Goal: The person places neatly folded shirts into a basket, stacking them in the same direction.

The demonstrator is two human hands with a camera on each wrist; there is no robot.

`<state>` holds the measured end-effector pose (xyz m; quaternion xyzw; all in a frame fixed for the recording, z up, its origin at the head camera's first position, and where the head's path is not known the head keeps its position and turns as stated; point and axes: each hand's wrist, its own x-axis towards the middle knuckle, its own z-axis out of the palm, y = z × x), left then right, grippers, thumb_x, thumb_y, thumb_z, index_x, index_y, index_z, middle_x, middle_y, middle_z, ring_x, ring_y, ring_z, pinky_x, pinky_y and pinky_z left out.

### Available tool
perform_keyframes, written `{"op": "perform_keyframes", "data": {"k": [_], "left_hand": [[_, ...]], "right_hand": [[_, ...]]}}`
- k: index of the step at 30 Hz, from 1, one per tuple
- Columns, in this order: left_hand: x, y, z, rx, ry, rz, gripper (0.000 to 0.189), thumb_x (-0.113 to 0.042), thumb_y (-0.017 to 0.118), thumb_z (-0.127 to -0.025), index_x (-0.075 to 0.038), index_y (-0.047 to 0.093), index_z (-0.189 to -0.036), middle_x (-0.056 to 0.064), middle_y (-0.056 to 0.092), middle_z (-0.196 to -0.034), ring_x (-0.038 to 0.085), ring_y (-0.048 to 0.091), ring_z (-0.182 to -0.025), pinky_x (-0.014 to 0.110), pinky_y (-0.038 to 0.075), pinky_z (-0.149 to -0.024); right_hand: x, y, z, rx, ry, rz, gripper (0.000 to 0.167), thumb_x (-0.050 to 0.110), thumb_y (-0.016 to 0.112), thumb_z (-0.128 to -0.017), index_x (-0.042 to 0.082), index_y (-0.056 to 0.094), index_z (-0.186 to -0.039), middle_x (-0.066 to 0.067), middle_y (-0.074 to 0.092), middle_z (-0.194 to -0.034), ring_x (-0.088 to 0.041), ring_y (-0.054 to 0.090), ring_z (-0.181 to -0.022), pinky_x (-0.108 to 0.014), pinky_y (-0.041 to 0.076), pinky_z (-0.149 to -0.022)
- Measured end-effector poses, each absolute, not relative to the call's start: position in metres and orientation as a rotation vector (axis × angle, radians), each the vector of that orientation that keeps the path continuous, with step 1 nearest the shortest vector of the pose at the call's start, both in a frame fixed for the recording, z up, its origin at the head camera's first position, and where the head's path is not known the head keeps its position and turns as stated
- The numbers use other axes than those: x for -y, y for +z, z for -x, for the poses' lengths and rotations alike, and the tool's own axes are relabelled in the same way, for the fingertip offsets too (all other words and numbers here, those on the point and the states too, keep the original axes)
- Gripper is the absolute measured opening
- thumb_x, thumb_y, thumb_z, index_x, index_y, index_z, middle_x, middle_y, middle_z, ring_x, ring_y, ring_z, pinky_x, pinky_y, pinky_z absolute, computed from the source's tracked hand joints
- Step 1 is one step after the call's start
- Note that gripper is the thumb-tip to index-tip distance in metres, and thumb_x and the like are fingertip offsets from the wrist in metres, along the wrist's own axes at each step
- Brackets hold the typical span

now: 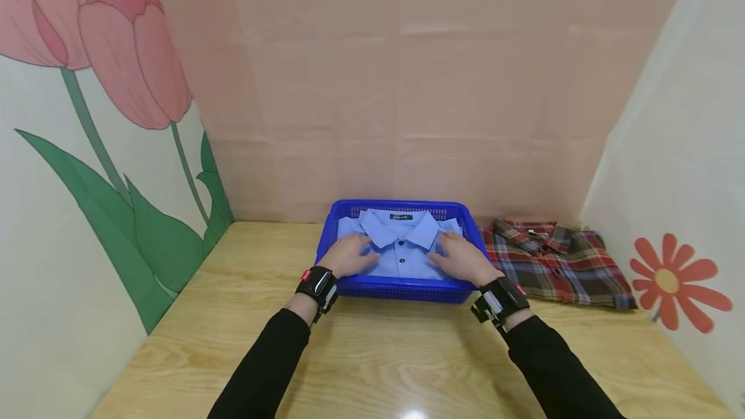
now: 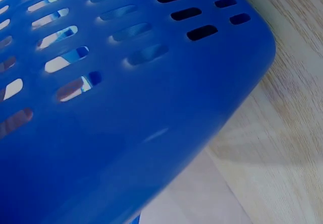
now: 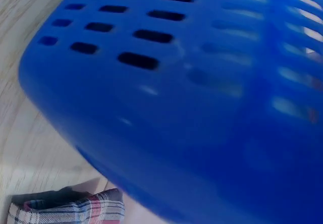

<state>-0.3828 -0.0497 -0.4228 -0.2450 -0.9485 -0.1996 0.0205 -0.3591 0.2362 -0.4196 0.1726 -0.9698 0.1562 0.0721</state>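
Note:
A light blue collared shirt (image 1: 403,256), folded with its collar toward the back wall, lies inside a blue plastic basket (image 1: 404,290). My left hand (image 1: 348,255) reaches over the front left of the basket, fingers extended onto the shirt's left side. Mirroring it, my right hand (image 1: 464,259) comes over the front right, its fingers on the shirt's right side. Neither hand grips anything. Both wrist views are filled by the slotted basket wall (image 2: 126,103), which covers most of each hand there.
To the right of the basket, a folded plaid shirt (image 1: 553,267) lies on the wooden table (image 1: 384,348). Behind stands a pinkish-brown wall (image 1: 401,96). Side panels carry printed tulips (image 1: 136,50) at left and a red flower (image 1: 666,281) at right.

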Motion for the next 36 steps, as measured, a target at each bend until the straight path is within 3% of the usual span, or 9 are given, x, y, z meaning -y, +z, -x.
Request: {"op": "perform_keyframes", "data": {"k": [6,14,17,21,30,36], "left_hand": [[0.041,-0.417,0.375,2.854,-0.71,0.76,0.046,-0.038,0.057,-0.099,-0.007,0.059,-0.134,0.009,0.064,-0.132,0.025,0.058,-0.124,0.042,0.046,-0.105],[0.017,-0.41,0.363,2.698,-0.77,0.859,0.039,-0.036,0.055,-0.1,-0.008,0.066,-0.124,0.008,0.07,-0.119,0.022,0.067,-0.108,0.037,0.054,-0.09],[0.006,-0.409,0.359,2.678,-0.837,0.855,0.037,-0.037,0.056,-0.1,-0.01,0.067,-0.124,0.006,0.07,-0.118,0.021,0.067,-0.108,0.036,0.054,-0.089],[-0.006,-0.411,0.354,2.671,-0.896,0.863,0.033,-0.035,0.056,-0.1,-0.013,0.067,-0.122,0.003,0.071,-0.115,0.02,0.067,-0.105,0.033,0.054,-0.086],[-0.036,-0.413,0.343,2.629,-0.881,0.936,0.03,-0.036,0.056,-0.1,-0.016,0.068,-0.12,0.0,0.072,-0.112,0.016,0.067,-0.101,0.024,0.053,-0.082],[-0.056,-0.415,0.334,2.629,-0.833,0.956,0.028,-0.033,0.055,-0.101,-0.017,0.068,-0.121,-0.001,0.071,-0.114,0.012,0.067,-0.101,0.023,0.053,-0.082]], "right_hand": [[-0.25,-0.414,0.356,2.784,0.601,-0.452,0.057,0.03,0.057,-0.099,-0.005,0.045,-0.142,-0.029,0.047,-0.143,-0.046,0.04,-0.136,-0.06,0.032,-0.11],[-0.277,-0.417,0.339,2.649,0.744,-0.374,0.053,0.032,0.055,-0.101,-0.001,0.048,-0.142,-0.026,0.05,-0.142,-0.045,0.047,-0.13,-0.06,0.038,-0.104],[-0.288,-0.42,0.331,2.619,0.776,-0.334,0.053,0.033,0.053,-0.101,0.0,0.048,-0.142,-0.026,0.051,-0.141,-0.047,0.043,-0.133,-0.062,0.035,-0.106],[-0.304,-0.427,0.324,2.639,0.777,-0.254,0.059,0.04,0.045,-0.104,0.001,0.041,-0.147,-0.03,0.043,-0.145,-0.053,0.031,-0.138,-0.068,0.028,-0.107],[-0.344,-0.437,0.317,2.697,0.774,-0.122,0.066,0.045,0.036,-0.105,-0.003,0.033,-0.15,-0.035,0.038,-0.146,-0.055,0.036,-0.131,-0.069,0.03,-0.101],[-0.366,-0.44,0.314,2.741,0.769,-0.08,0.069,0.045,0.029,-0.106,-0.004,0.018,-0.154,-0.041,0.034,-0.144,-0.058,0.041,-0.125,-0.069,0.034,-0.098]]}}
